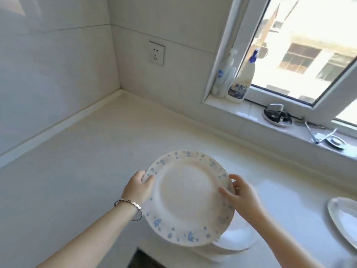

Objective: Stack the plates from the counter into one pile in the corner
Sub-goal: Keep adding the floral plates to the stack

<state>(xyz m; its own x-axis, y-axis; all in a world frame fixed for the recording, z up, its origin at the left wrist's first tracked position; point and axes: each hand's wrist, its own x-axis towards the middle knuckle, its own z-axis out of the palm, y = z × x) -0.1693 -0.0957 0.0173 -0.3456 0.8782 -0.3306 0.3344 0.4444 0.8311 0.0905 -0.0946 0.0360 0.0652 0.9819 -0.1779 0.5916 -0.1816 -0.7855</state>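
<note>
A white plate with a blue floral rim point(185, 198) is held up above the counter, near its front edge. My left hand point(138, 187) grips its left rim and my right hand point(238, 196) grips its right rim. Under it, partly hidden, lies a plain white plate point(237, 238), perhaps on more plates. Another white plate point(343, 219) rests on the counter at the far right, cut off by the frame. The counter corner point(119, 95) where the two tiled walls meet is bare.
A cream counter point(87, 161) runs along both walls. The windowsill holds a spray bottle point(241, 82), a second bottle point(225, 78), a small round dish of metal objects point(277, 116) and tongs point(316, 135). A wall socket point(156, 53) sits above the counter.
</note>
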